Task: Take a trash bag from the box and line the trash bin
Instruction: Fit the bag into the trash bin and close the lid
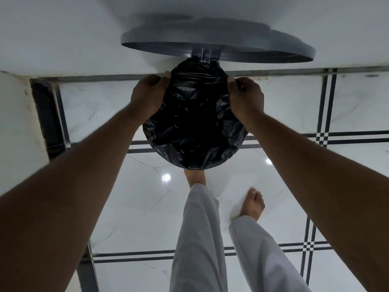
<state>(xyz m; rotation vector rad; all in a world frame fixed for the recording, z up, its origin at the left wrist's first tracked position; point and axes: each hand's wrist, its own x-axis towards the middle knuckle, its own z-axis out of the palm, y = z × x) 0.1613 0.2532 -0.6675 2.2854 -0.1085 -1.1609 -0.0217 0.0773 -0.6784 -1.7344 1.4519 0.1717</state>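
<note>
left hand point(147, 95) | right hand point(245, 98) | both pinch trash bag point(195, 127) rim (bag between them)

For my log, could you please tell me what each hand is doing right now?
Left hand: grips the black trash bag at its far-left edge.
Right hand: grips the bag's far-right edge.

Black trash bag point(195, 123) stretched over round bin mouth, grey lid point(219, 44) raised behind

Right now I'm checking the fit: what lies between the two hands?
In the head view, only the black trash bag spans between the left hand and right hand, draped over the bin's opening.
</note>
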